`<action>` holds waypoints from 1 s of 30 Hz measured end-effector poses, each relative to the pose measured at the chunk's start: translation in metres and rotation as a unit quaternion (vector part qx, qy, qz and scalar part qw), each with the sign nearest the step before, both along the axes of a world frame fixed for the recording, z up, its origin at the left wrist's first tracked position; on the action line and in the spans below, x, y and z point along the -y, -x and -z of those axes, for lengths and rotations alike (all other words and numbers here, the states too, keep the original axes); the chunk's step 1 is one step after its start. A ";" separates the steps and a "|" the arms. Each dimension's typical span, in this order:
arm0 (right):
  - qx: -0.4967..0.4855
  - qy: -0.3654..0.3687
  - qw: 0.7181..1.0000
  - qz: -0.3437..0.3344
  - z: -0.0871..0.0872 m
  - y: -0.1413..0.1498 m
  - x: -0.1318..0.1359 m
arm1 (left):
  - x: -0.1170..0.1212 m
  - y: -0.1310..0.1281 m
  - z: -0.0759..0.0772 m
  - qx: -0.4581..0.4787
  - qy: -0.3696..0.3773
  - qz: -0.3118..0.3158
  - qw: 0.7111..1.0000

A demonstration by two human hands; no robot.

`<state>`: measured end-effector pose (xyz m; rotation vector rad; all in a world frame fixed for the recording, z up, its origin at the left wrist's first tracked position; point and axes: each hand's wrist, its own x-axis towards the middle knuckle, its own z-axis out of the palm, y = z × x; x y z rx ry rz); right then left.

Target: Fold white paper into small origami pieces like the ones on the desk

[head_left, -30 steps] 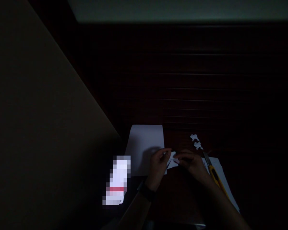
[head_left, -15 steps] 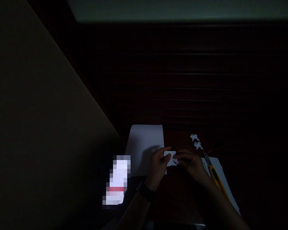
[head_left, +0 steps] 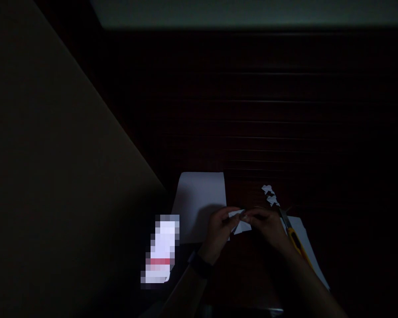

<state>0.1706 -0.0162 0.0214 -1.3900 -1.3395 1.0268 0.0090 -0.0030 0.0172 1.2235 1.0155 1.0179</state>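
A small folded piece of white paper [head_left: 242, 227] is pinched between both hands above the dark table. My left hand [head_left: 219, 227] is closed on its left side, thumb on the near face; a dark band circles that wrist. My right hand [head_left: 267, 225] grips the upper right edge with its fingertips, which meet the left fingertips. Behind and left of the hands lies a large white sheet [head_left: 200, 190]. Two small folded paper pieces [head_left: 268, 194] rest beyond my right hand. The exact folds in the held paper are too dark to make out.
A yellow utility knife [head_left: 296, 243] lies on white sheets [head_left: 313, 247] at the right, beside my right forearm. A lit, pixelated screen [head_left: 161, 251] stands at the left. A pale wall [head_left: 69, 176] borders the left side, with dark slatted wood [head_left: 252, 101] behind.
The held paper has turned and tilted between the hands. My right fingers have moved up and left to its upper edge, coming together with the left fingertips.
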 end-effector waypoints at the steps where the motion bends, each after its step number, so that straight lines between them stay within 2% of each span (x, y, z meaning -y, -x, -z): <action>1: 0.000 0.010 1.000 0.013 -0.001 0.000 0.000 | 0.000 0.000 -0.001 0.006 0.003 0.005 1.000; 5: 0.010 0.050 0.997 0.059 -0.001 -0.001 0.001 | 0.001 -0.001 -0.007 0.007 0.014 0.005 1.000; 11: -0.011 0.057 0.996 0.072 0.004 -0.001 0.001 | 0.003 -0.003 -0.013 0.004 0.018 0.011 1.000; 14: 0.001 0.046 0.996 0.073 0.002 0.000 0.002 | 0.002 -0.005 -0.008 0.004 0.023 0.015 1.000; 19: 0.005 0.015 0.999 0.048 -0.003 0.004 0.004 | 0.000 -0.006 0.000 -0.021 0.001 -0.020 1.000; 23: -0.012 0.000 1.000 0.020 -0.004 0.006 0.005 | 0.000 -0.004 0.000 -0.018 -0.005 -0.023 1.000; 30: -0.015 -0.053 0.998 0.030 -0.003 0.007 0.005 | 0.001 -0.008 -0.002 0.003 0.004 -0.042 0.999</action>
